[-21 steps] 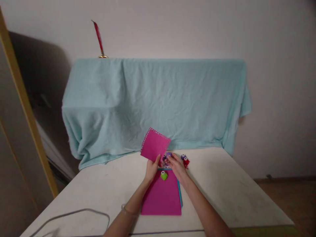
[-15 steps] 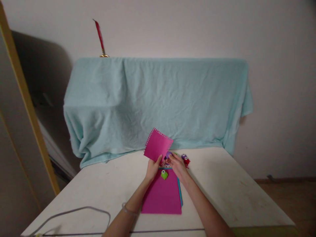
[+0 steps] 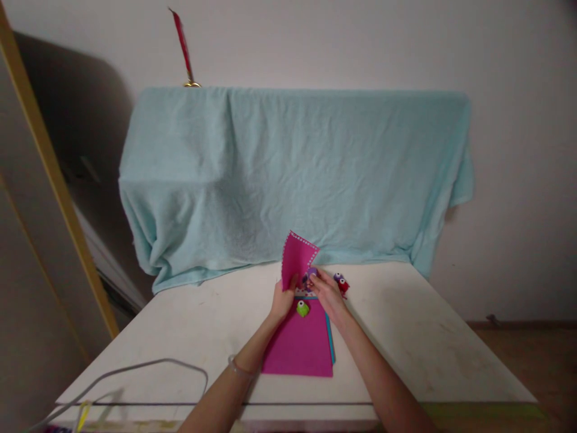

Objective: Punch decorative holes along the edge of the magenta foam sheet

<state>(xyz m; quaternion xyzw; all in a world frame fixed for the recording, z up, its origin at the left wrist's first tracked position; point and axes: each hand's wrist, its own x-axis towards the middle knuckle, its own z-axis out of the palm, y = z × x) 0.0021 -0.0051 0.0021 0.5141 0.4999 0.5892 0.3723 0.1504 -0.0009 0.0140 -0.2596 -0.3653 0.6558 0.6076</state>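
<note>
My left hand (image 3: 283, 297) pinches a magenta sheet of paper (image 3: 295, 255) by its lower edge. Small cut-outs run along its top and side edges, and the sheet is bent upright. Between the fingers of my right hand (image 3: 328, 291) is a small purple object (image 3: 312, 274), close to the sheet's right edge; its kind is unclear. Below both hands lies a larger magenta sheet (image 3: 297, 349) on a blue sheet (image 3: 330, 340). A green one-eyed figure (image 3: 302, 308) rests near its top. Tiny pale and red bits lie just behind it, partly hidden by my hands.
A red one-eyed figure (image 3: 344, 286) and a purple one (image 3: 338, 276) stand right of my right hand on the white table (image 3: 406, 337). A grey cable (image 3: 153, 362) curves across the front left. Behind the table hangs a light blue cloth (image 3: 288, 174).
The magenta sheet in my left hand has turned and bent, so it looks narrower. My right hand has brought the purple object to its right edge. The view has shifted slightly.
</note>
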